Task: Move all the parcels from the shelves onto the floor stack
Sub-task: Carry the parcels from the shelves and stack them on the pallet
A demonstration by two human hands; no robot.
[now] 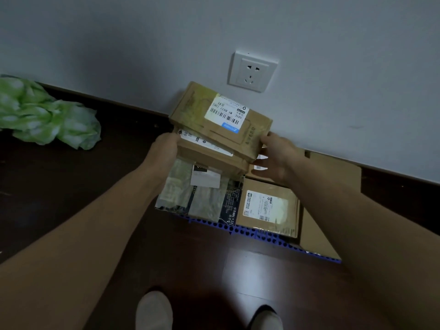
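Several parcels already lie on the floor stack (240,206) by the wall. Left hand (166,148) and right hand (276,156) grip two boxes (221,125) over it; shelves are out of view.

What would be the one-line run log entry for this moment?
left hand: on stack's left side | right hand: at top brown cardboard parcel | stack: on blue perforated plastic mat | wall socket: behind
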